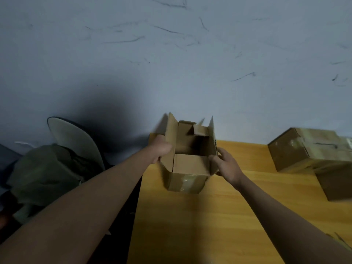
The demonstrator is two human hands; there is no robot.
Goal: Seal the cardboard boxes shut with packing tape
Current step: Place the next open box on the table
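The left hand (162, 149) grips the left wall of the open box (190, 155), thumb and fingers curled over the top edge beside the raised left flap. The right hand (226, 162) clasps the right side, its fingers wrapped round the near right corner. Both forearms reach forward and slightly inward, so the box is pinched between them, probably to steady it while the flaps get folded in. The box sits at the far left corner of the yellow counter (219, 216), close to the wall (190, 54); its four top flaps stand up and the inside looks empty (tape already shows glossy on the near face, low down). No tape roll is visible. Far right on the counter sit two taped boxes (312, 149), apparently finished. Left of the counter, a chair (76, 138) carries a green bag (45, 172).
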